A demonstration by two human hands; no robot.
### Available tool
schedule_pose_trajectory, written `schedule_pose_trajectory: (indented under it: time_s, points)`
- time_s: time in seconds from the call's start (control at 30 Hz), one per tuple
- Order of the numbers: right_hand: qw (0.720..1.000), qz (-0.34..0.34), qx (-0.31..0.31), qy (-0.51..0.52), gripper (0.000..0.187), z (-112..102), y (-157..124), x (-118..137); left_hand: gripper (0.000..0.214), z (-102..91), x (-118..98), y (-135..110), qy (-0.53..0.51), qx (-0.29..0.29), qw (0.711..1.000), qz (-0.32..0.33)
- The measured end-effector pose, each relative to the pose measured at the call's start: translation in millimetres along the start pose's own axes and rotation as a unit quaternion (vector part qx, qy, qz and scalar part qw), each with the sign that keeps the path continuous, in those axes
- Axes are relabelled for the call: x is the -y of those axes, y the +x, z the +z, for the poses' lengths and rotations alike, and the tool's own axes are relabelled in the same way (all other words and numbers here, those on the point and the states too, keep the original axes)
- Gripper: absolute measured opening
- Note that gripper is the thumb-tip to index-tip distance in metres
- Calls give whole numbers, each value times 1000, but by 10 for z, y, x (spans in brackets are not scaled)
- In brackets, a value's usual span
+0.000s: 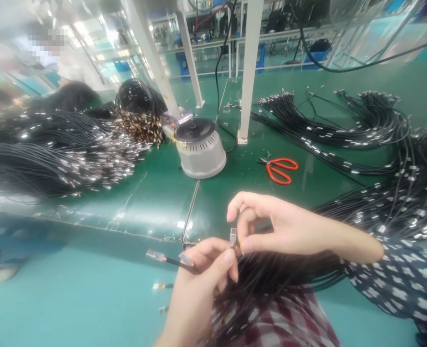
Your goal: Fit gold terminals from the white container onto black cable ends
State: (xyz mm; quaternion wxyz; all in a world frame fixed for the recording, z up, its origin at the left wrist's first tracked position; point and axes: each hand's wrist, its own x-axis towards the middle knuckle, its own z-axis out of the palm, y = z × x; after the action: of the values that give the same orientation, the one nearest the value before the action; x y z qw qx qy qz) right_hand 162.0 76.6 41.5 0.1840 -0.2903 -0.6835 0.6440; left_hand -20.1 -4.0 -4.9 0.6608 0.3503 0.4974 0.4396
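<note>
item: your right hand [271, 226], near centre, thumb and forefinger pinched shut on a small silver metal connector [233, 235] at the end of a thin black cable; the connector stands upright between the fingertips, just above the near table edge.

item: your left hand [199, 284], near and just left of the right hand, fingers closed around thin black cables whose flat silver metal tips [155, 254] stick out to the left; two more tips show below them.

item: loose bundle of black cables [271, 279], running from under both hands across your lap and off to the right.

item: green table mat [144, 188], bearing all that follows.

item: round grey-and-black machine [200, 148], far centre.

item: orange-handled scissors [280, 169], right of the machine, lying flat and well apart from your hands.

item: large heap of black cables with silver ends [61, 154], far left.

item: spread of black cables [379, 140], far right.

item: white upright post [248, 72], behind the scissors.
</note>
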Motion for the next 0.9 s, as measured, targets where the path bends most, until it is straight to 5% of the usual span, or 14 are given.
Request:
schedule_pose_trajectory:
  time_s: [0.9]
  points:
    - [991,-9,10,-131,25,-64,38,110,18,22,-29,-20,16,9,1000,2]
